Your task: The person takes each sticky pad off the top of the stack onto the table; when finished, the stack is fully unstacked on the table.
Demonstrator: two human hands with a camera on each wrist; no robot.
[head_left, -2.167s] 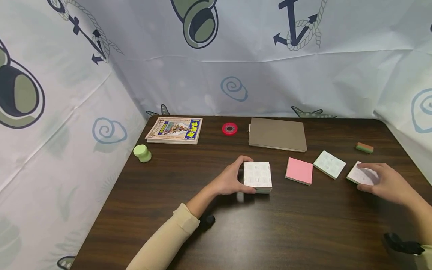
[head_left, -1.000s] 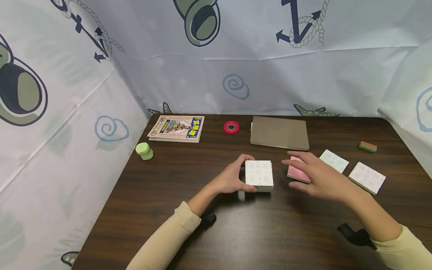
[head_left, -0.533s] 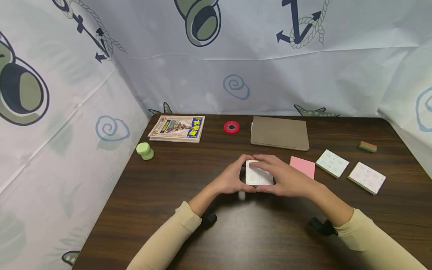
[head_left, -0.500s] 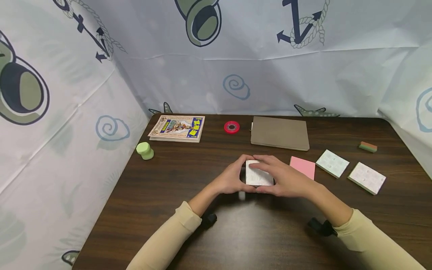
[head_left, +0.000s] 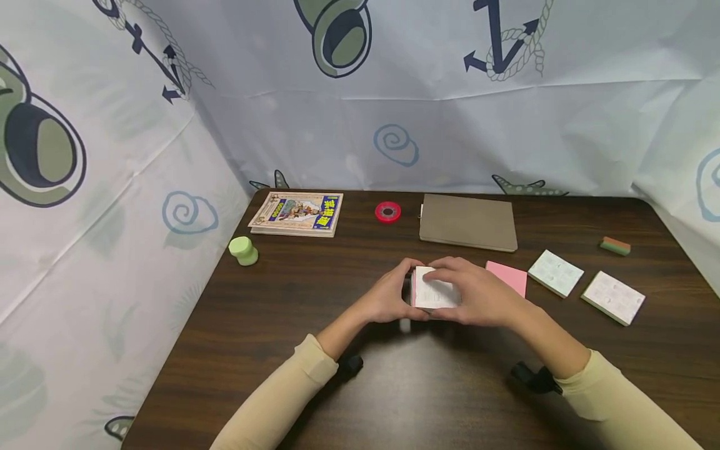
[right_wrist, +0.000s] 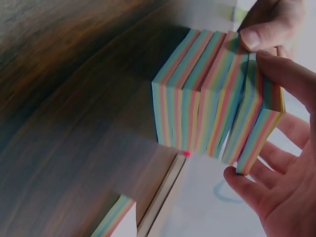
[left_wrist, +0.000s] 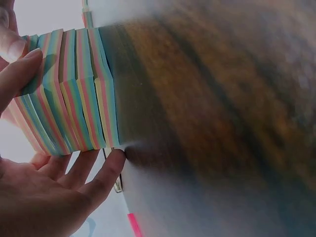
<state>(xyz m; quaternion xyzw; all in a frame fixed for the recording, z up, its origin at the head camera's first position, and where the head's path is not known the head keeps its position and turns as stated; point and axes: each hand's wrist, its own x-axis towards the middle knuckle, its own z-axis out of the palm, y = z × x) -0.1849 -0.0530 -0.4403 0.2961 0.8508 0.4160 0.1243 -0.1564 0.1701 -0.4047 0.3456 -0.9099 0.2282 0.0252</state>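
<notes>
A tall stack of sticky-note pads (right_wrist: 202, 98) with striped rainbow edges stands on the dark wooden table. My left hand (head_left: 388, 297) grips it from the left, thumb on the near side and fingers at the far side. From the right, my right hand (head_left: 480, 294) holds the white top pad (head_left: 435, 294) between thumb and fingers. That pad sits shifted to the right, and a pink strip shows beneath its left edge. A narrow slanted gap shows below the upper pads in the right wrist view. Right of the hands lies a pink pad (head_left: 508, 279), partly covered by the right hand.
Two white pads (head_left: 555, 273) lie farther right, with a small orange-and-green block (head_left: 615, 245) behind. A grey-brown folder (head_left: 468, 222), a red ring (head_left: 388, 212) and a picture book (head_left: 296, 214) line the back. A pale green knob-shaped thing (head_left: 244, 250) stands by the left edge.
My right hand has left the far-right pad and come over to the stack. The top pad has slid slightly right, showing pink under it. My left hand has stayed at the stack.
</notes>
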